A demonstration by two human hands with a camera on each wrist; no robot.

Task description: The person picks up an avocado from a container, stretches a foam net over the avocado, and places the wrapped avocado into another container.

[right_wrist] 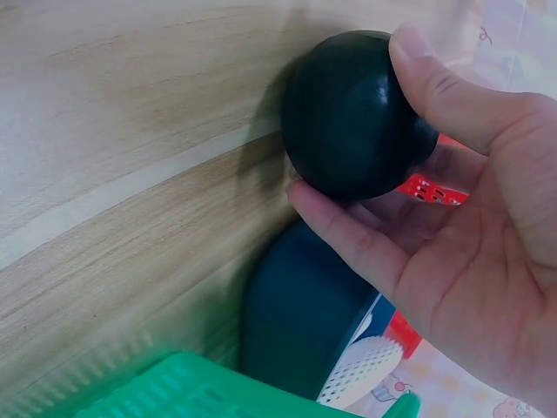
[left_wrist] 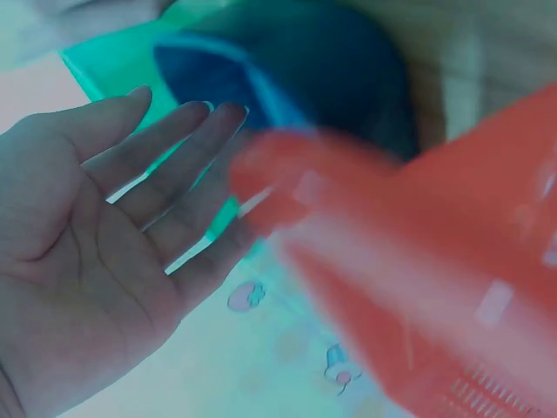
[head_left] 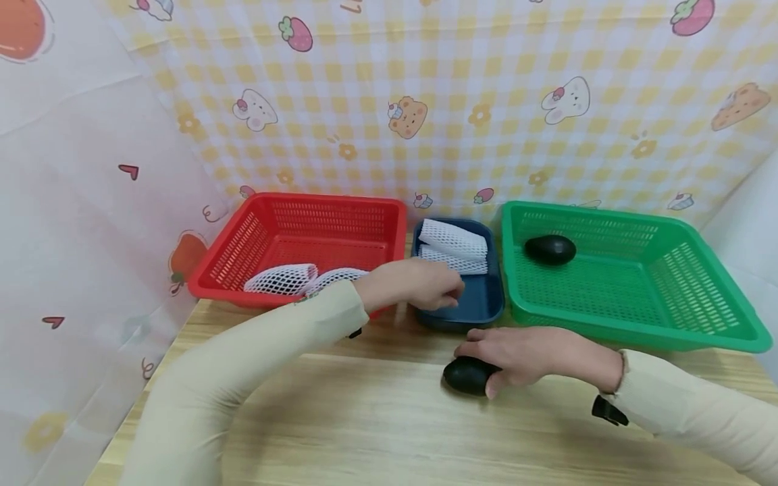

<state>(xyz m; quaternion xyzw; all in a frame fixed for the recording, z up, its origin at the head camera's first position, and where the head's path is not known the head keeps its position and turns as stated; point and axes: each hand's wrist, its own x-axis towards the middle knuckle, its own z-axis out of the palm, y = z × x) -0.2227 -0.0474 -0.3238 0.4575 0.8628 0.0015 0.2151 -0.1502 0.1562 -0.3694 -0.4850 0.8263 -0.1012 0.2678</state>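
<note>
A dark, smooth avocado (head_left: 468, 375) lies on the wooden table, and my right hand (head_left: 523, 356) grips it between thumb and fingers. The right wrist view shows the same avocado (right_wrist: 352, 117) with the thumb on one side and fingertips on the other. My left hand (head_left: 429, 285) hovers over the near-left part of a dark blue tray (head_left: 486, 304). Its fingers look loosely extended in the left wrist view, with nothing in the palm (left_wrist: 96, 252). White foam net sleeves (head_left: 452, 246) lie at the tray's far end.
Left of the tray stands a red basket (head_left: 331, 202) with rounded white foam nets (head_left: 281, 279); their contents are unclear. A green basket (head_left: 638, 331) on the right holds another dark avocado (head_left: 550, 250). A patterned cloth (head_left: 450, 101) hangs behind.
</note>
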